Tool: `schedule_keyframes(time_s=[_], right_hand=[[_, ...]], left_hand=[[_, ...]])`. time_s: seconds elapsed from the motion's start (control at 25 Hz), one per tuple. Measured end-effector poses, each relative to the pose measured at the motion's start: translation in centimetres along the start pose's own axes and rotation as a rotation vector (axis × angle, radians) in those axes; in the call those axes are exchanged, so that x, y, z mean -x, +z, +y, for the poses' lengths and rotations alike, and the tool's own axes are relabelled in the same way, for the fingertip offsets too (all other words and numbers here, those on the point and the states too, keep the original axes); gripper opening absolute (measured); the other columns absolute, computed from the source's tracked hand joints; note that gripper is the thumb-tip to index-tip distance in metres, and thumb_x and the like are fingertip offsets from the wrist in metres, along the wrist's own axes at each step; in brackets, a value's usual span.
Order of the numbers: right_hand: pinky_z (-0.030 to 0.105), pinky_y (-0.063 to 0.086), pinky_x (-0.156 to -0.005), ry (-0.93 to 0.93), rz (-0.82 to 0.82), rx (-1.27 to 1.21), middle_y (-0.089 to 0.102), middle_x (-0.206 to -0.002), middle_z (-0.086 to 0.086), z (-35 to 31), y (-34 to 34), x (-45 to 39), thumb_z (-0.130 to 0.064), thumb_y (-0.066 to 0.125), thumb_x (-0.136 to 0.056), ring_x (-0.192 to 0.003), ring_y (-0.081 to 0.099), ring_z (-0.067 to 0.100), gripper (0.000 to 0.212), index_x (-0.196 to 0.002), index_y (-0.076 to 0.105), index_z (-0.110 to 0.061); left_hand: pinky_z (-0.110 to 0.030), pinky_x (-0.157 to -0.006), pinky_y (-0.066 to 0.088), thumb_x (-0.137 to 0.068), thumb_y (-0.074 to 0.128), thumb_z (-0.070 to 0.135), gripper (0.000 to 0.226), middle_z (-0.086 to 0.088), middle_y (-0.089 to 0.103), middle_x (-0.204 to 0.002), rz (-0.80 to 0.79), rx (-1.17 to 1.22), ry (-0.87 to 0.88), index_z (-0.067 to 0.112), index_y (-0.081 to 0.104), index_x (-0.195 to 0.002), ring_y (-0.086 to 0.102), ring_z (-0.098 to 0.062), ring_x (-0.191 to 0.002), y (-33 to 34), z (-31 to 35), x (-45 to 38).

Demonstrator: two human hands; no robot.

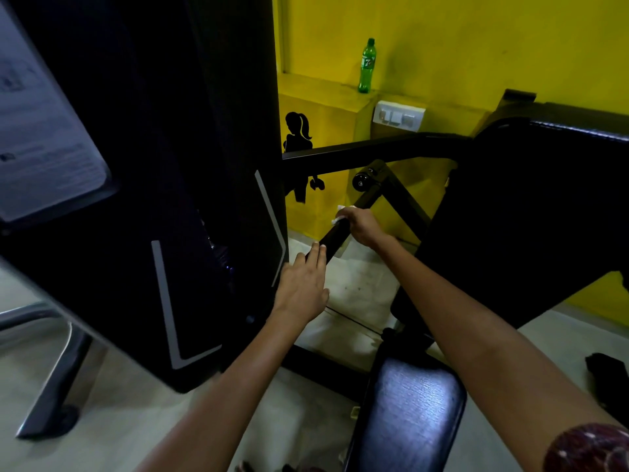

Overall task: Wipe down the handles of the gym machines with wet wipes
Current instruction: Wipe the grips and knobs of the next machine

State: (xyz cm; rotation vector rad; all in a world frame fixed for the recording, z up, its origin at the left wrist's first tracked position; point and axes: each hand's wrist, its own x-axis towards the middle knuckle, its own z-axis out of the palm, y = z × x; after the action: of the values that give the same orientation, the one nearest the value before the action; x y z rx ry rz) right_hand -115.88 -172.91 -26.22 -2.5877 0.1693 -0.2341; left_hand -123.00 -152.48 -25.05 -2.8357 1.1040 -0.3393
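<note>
Padded seat (405, 413) near, right hand (362, 226) wrapping wet wipe (341, 214) round black handle (335, 238), left hand (303, 284) flat, fingers straight on handle's lower end, dark machine housing (143, 199) close left.

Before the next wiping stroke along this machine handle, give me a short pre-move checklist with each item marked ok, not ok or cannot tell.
1. Wet wipe in the right hand: ok, white wipe shows at the fingers.
2. Right hand wrapped on the black handle: ok, fingers curl round it with the wipe.
3. Left hand steadying the handle: ok, straight fingers lie on its lower end.
4. Handle's length ahead of the wipe free: not ok, the left hand lies on the lower part.
5. Wipe still damp: cannot tell.
6. Handle's underside covered by the wipe: cannot tell, hidden.
</note>
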Motion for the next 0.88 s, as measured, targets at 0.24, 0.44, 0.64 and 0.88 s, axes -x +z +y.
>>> schedule_keyframes(time_s=[0.24,0.44,0.64,0.88], right_hand=[[0.045,0.047,-0.087,-0.059,0.028,0.010,0.062,-0.107,0.023,-2.1,0.7,2.5,0.009,0.044,-0.087,-0.101,0.057,0.037,0.028,-0.104,0.065,0.001],[0.044,0.048,-0.091,-0.060,0.017,-0.065,0.063,-0.110,0.021,-3.8,0.8,4.4,0.012,0.042,-0.086,-0.106,0.058,0.035,0.034,-0.106,0.066,0.000],[0.036,0.034,-0.103,-0.118,-0.014,-0.055,0.060,-0.121,0.018,-4.1,0.8,5.7,0.008,0.038,-0.091,-0.116,0.053,0.031,0.037,-0.120,0.059,-0.001],[0.037,0.018,-0.111,0.012,0.134,-0.075,0.064,-0.111,0.018,-4.6,2.3,4.9,0.000,0.040,-0.095,-0.104,0.056,0.037,0.026,-0.108,0.063,-0.001]], left_hand=[[-0.032,-0.102,0.037,-0.092,0.048,0.033,0.076,-0.003,0.013,-0.156,0.036,0.178,0.008,0.010,0.005,-0.150,0.030,-0.021,-0.130,0.5,-1.1,2.6],[-0.030,-0.102,0.038,-0.090,0.054,0.033,0.080,-0.002,0.010,-0.157,0.011,0.300,-0.011,0.012,0.007,-0.151,0.025,-0.020,-0.132,0.1,-1.1,2.9],[-0.031,-0.109,0.031,-0.089,0.056,0.033,0.085,-0.006,0.005,-0.157,-0.026,0.283,-0.025,0.010,0.002,-0.150,0.017,-0.022,-0.139,0.0,-1.1,3.1],[-0.029,-0.115,0.019,-0.093,0.052,0.026,0.075,-0.008,0.013,-0.156,-0.001,0.394,-0.078,0.006,0.008,-0.149,0.011,-0.019,-0.143,0.1,-1.0,3.4]])
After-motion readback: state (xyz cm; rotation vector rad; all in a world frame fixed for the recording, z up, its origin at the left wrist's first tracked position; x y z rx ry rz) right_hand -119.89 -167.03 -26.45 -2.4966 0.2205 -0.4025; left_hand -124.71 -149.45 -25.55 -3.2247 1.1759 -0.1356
